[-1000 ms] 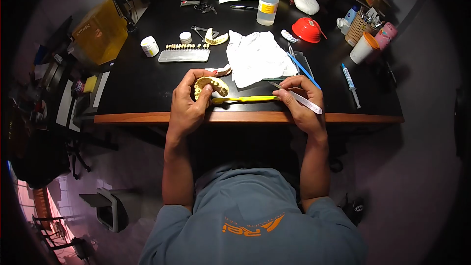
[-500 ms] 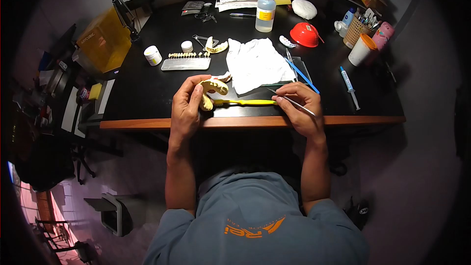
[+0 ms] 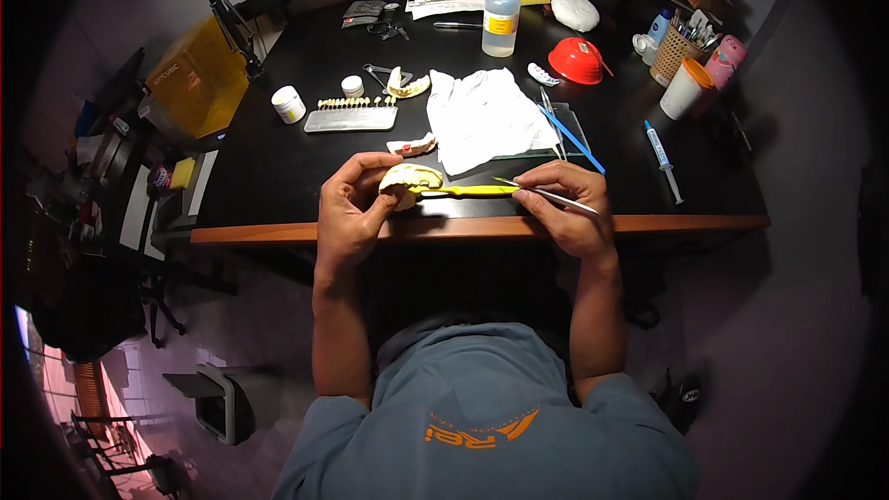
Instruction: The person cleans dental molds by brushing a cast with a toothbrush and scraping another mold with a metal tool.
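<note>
My left hand [image 3: 354,208] is closed on a pale yellow dental cast [image 3: 412,176], fingers behind it and thumb at its near side, above the table's front edge. My right hand [image 3: 567,208] pinches a slim metal dental instrument [image 3: 561,199] like a pen, its tip pointing left toward the cast. Between the hands runs a bright yellow tool handle [image 3: 472,192]; its left end is hidden by the cast and its right end meets my right fingertips. I cannot tell whether they touch it. Just behind the cast lies a whitish dental piece with a red patch [image 3: 410,145].
A white cloth [image 3: 486,120] lies mid-table, with a blue stick [image 3: 574,139] to its right. Around are a tooth shade guide [image 3: 350,118], another cast [image 3: 407,85], a clear bottle [image 3: 500,26], a red bowl [image 3: 576,61], a syringe [image 3: 663,162] and a cup [image 3: 686,91].
The cast has been turned in my left hand, from an upright open arch to a flatter pose. The whitish piece behind it shows more. My right hand has barely moved.
</note>
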`<action>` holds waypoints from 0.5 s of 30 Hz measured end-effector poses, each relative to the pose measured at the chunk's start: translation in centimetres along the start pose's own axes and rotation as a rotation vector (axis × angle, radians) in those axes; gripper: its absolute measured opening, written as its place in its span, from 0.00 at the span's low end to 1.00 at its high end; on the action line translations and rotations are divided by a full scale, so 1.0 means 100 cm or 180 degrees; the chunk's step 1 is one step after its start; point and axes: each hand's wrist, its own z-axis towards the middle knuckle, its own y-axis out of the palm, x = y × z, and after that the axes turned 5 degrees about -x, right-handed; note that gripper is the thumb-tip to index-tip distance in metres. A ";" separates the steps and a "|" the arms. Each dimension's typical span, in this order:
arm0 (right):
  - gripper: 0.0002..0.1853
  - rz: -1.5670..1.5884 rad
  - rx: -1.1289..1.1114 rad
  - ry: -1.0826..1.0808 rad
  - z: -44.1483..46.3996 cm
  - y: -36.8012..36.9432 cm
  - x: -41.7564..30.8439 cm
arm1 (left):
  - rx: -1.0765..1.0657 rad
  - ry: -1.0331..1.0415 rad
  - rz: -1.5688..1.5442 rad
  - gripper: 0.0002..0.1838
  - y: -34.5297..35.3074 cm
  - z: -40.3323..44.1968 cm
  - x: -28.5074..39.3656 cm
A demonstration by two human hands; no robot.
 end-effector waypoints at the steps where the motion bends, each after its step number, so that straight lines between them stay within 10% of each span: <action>1: 0.07 -0.0040 -0.0096 0.0060 -0.001 -0.002 -0.002 | -0.0045 -0.0049 0.0111 0.16 0.000 0.000 0.001; 15: 0.07 -0.0282 0.0026 -0.0063 0.003 0.000 -0.002 | -0.0285 0.0338 0.1055 0.18 0.007 -0.001 0.004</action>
